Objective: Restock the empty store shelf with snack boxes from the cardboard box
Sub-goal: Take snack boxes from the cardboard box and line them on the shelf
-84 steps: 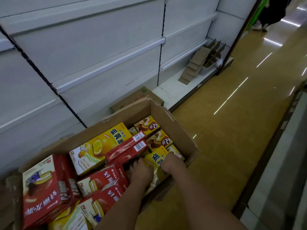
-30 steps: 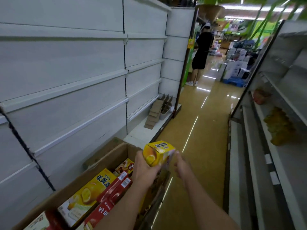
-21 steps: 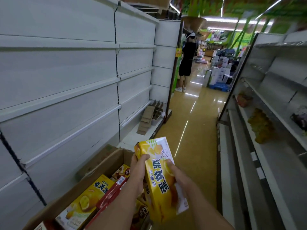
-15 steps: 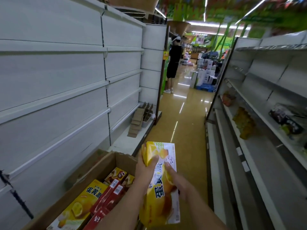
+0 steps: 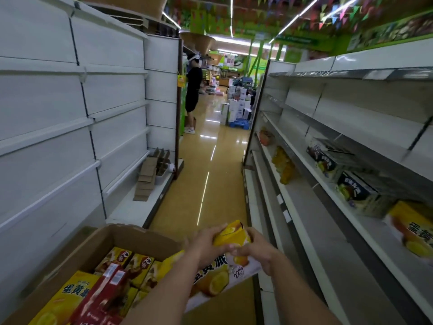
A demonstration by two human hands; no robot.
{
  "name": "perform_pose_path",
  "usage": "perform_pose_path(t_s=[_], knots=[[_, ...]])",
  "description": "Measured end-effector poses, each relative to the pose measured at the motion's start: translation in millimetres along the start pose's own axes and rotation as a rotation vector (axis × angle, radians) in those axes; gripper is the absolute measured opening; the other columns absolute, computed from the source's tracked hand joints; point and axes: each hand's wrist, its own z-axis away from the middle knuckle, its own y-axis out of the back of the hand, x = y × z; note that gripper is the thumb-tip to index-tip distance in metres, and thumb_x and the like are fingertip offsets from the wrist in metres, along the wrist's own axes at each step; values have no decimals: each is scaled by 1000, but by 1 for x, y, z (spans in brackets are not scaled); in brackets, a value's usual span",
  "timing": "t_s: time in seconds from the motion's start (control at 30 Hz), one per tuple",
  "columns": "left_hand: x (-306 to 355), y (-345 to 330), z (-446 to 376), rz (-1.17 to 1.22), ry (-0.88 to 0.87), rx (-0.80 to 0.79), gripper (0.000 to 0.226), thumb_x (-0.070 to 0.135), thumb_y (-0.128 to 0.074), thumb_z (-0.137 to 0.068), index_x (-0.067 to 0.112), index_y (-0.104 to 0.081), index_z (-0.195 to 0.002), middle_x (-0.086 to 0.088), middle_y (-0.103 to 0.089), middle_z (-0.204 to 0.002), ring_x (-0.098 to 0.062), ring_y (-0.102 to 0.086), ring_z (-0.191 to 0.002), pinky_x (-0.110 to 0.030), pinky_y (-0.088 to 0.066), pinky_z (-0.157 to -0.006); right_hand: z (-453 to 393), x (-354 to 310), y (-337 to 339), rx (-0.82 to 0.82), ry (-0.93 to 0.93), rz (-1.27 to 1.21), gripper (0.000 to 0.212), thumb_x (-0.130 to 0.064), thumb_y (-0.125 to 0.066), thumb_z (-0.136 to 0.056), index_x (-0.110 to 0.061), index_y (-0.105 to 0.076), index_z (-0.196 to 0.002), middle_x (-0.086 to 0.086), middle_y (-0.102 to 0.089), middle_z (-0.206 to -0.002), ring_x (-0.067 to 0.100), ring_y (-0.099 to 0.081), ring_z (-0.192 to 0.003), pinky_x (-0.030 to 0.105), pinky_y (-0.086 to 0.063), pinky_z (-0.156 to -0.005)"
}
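Above the open cardboard box (image 5: 131,238), a yellow snack box (image 5: 225,261) is held in both hands: the left hand (image 5: 206,245) is curled over its upper end, the right hand (image 5: 260,249) wrapped round the right edge. It is judged light and stiff (thin card, easily dented), best gripped by its ends. The right-hand shelf (image 5: 328,221) stands near.

2 hands (image 5: 208,246), 1 cardboard box (image 5: 131,238), 1 held box (image 5: 230,236).
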Motion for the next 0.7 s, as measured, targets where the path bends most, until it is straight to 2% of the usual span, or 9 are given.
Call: perform_pose_path(t_s=[0.03, 0.1, 0.17, 0.2, 0.27, 0.33, 0.43, 0.57, 0.7], knots=[[4, -6, 2, 20, 7, 42, 73, 90, -49, -56, 72, -27, -123, 6, -36, -149, -24, -30, -140, -58, -13, -115, 4, 7, 7, 43, 3, -61, 71, 7, -74, -72, -9, -40, -132, 10, -61, -111, 23, -61, -97, 34, -54, -70], [11, -16, 8, 59, 71, 256, 83, 86, -38, -70, 50, -24, -143, 4, -29, -152, -25, -20, -144, -59, 3, -115, 15, 20, 22, 134, 9, -178, 63, 9, -74, -72, -10, -44, -124, 13, -62, -107, 29, -64, -95, 45, -57, -76], [12, -23, 12, 162, 231, 500, 90, 81, -30, -75, 34, -16, -150, -4, -25, -156, -30, -18, -144, -60, 2, -114, 26, 33, 40, 171, -2, -332, 61, 10, -72, -71, -13, -44, -120, 16, -62, -109, 38, -65, -95, 57, -54, -80], [12, -26, 13, 257, 320, 548, 91, 79, -32, -77, 28, -15, -151, -9, -26, -155, -33, -20, -143, -60, -4, -115, 31, 40, 50, 172, -12, -419, 62, 10, -72, -70, -16, -44, -119, 18, -62, -111, 41, -66, -94, 59, -54, -77], [18, -32, 14, 554, 405, 517, 91, 74, -38, -80, 16, -22, -148, -17, -34, -149, -38, -33, -136, -56, -24, -112, 41, 52, 66, 172, -18, -538, 63, 10, -72, -68, -16, -46, -119, 21, -63, -113, 43, -68, -88, 58, -56, -70], [33, -42, 16, 815, 374, 419, 74, 59, -45, -90, 10, -33, -143, -19, -45, -140, -38, -46, -125, -48, -39, -103, 52, 62, 77, 193, 2, -577, 57, 10, -71, -70, -14, -48, -116, 22, -65, -109, 42, -68, -84, 56, -56, -72], [50, -57, 12, 874, 344, 334, 62, 51, -49, -92, 10, -39, -139, -20, -52, -131, -34, -54, -110, -45, -44, -91, 68, 73, 88, 283, -8, -594, 52, 9, -71, -72, -14, -50, -114, 21, -67, -107, 42, -68, -88, 56, -55, -77], [69, -83, -8, 926, 297, 256, 72, 60, -55, -85, 14, -40, -140, -18, -53, -133, -37, -54, -115, -55, -45, -97, 93, 82, 107, 415, -13, -493, 55, -2, -77, -73, -10, -54, -122, 15, -70, -106, 30, -72, -83, 31, -57, -58], [106, -110, -21, 875, 259, 104, 74, 58, -51, -88, 13, -29, -143, -19, -46, -139, -39, -49, -121, -56, -42, -99, 126, 90, 133, 615, 21, -408, 55, -9, -81, -70, -19, -56, -118, 7, -72, -104, 27, -71, -91, 47, -56, -83]])
